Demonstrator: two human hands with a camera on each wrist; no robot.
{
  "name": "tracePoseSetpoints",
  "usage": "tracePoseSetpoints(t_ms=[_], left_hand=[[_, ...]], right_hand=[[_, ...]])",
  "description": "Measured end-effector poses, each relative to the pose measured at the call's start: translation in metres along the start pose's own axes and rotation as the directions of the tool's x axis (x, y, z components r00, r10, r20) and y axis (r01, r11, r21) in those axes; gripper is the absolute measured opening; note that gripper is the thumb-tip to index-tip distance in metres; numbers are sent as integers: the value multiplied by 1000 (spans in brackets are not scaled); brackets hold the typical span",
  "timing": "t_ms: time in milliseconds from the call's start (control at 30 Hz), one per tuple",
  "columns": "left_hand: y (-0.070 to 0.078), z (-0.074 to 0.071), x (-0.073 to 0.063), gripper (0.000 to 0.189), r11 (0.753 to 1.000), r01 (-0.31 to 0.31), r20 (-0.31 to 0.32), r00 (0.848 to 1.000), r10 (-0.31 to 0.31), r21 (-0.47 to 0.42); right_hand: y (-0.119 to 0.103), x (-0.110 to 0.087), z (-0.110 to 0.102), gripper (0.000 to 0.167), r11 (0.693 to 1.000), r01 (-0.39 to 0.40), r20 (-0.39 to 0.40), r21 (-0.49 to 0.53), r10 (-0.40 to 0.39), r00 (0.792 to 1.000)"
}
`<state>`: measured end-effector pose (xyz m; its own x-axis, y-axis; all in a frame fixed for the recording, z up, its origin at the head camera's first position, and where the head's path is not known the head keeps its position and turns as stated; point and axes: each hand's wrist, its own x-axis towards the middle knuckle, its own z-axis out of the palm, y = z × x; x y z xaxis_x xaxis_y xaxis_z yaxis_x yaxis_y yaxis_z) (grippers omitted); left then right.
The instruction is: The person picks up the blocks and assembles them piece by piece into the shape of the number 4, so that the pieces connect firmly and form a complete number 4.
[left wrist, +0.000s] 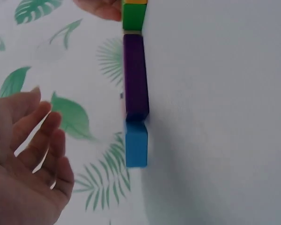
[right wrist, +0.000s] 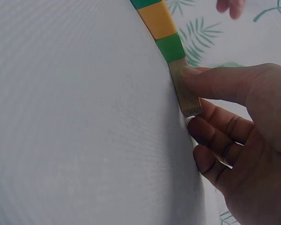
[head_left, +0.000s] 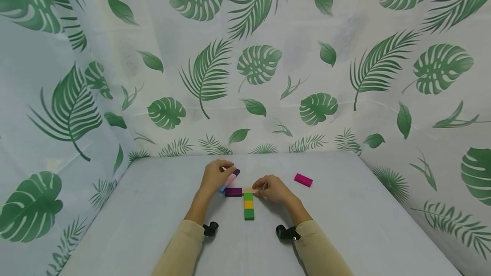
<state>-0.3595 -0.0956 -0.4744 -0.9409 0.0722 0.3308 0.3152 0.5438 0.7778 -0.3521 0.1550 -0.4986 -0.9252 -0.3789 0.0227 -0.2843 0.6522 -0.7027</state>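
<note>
My right hand pinches the end of a plain wooden block between thumb and fingers. This block lies crosswise at the head of a column made of a light green block, a yellow block and a darker green block. Left of the wooden block sits a purple block. A slanted row of blue, pale pink and dark purple blocks runs beside my left hand, which has loosely bent fingers and holds nothing in the left wrist view.
A magenta block lies by itself to the right on the white table. Behind the table hangs a leaf-patterned cloth, with more of it along both sides. Dark wrist cameras sit at both sleeve cuffs.
</note>
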Motion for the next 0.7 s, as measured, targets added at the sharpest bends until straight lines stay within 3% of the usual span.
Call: tracePoseSetpoints(t_ms=[133,233,333,433,533,700], left_hand=[[-9,-13,-11,18,997,59,91,994,-53,-58],[-16,-17,-14,18,992,118,175,979,-109,-45],[-18,-16,-16,20,994,107,259,960,-109,23],[-17,-14,-18,24,996,45,326,943,-68,78],[-16,-12,-17,24,996,-2,357,933,-32,94],[-12,-12,-18,23,993,6,381,923,-51,120]], right_hand=[[0,0,1,17,1000,-1,0,-8,1,1000],[0,1,2,18,1000,10,7,2,-10,1000],[1,0,2,18,1000,12,17,12,-12,1000],[2,1,3,18,1000,7,18,8,-7,1000],[2,1,1,18,1000,9,8,-5,-9,1000],[4,2,2,18,1000,8,-10,-20,-9,1000]])
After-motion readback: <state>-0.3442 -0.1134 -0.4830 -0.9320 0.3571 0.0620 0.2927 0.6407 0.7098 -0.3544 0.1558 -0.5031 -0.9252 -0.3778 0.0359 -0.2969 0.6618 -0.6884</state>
